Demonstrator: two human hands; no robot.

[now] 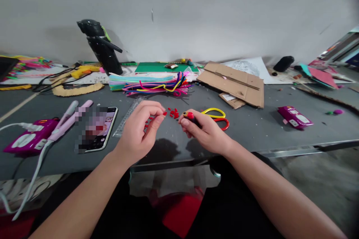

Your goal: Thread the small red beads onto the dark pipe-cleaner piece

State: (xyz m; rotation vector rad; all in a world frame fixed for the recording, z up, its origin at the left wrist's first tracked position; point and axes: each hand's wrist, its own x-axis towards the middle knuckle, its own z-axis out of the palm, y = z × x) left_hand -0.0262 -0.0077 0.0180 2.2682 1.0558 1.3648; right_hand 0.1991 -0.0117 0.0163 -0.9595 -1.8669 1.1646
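Note:
Between thumb and forefinger, my left hand (143, 125) pinches a small red piece (165, 113). My right hand (204, 129) is closed around a red and black lighter (190, 115), its metal top pointing toward the left hand. The two hands are apart, above the grey table (246, 127). Several small red pieces (174, 113) lie on the table just behind and between the hands, and more lie beside the left fingers. Scissors with one yellow and one red handle (221, 119) rest beyond the right hand, partly hidden by it. A clear ruler (123, 121) lies left of the left hand.
At left are a phone (108, 129), a pink hair straightener (67, 119) and a purple power bank (33, 136). Behind stand a black flask (105, 54), pipe cleaners (151, 84) and cardboard (232, 82). Another purple power bank (295, 117) lies right, near the table's front edge.

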